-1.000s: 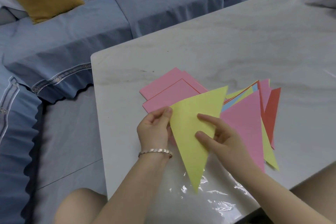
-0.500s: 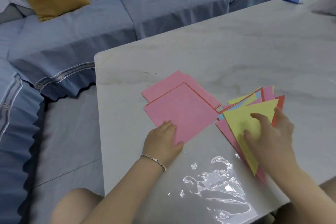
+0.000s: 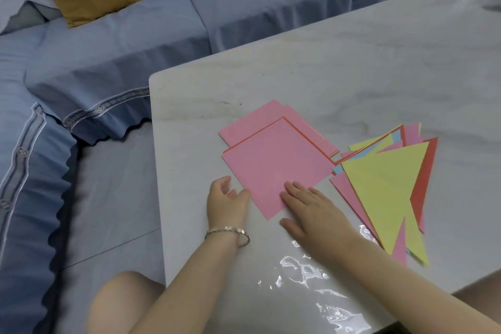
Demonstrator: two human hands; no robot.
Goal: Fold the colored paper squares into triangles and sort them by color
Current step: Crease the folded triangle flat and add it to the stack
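Right hand (image 3: 311,209), flat-fingered, has left the yellow triangle (image 3: 385,187) on the folded heap (image 3: 424,171) just right of the top pink square (image 3: 273,163) and now presses that square; left hand (image 3: 226,198), loosely curled and empty, sits at its left edge, so the next fold is likely.

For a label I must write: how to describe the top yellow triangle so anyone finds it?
On the marble table, right of the pink squares, lies a fanned pile of triangles. The yellow triangle lies uppermost, with a red one along its right edge.
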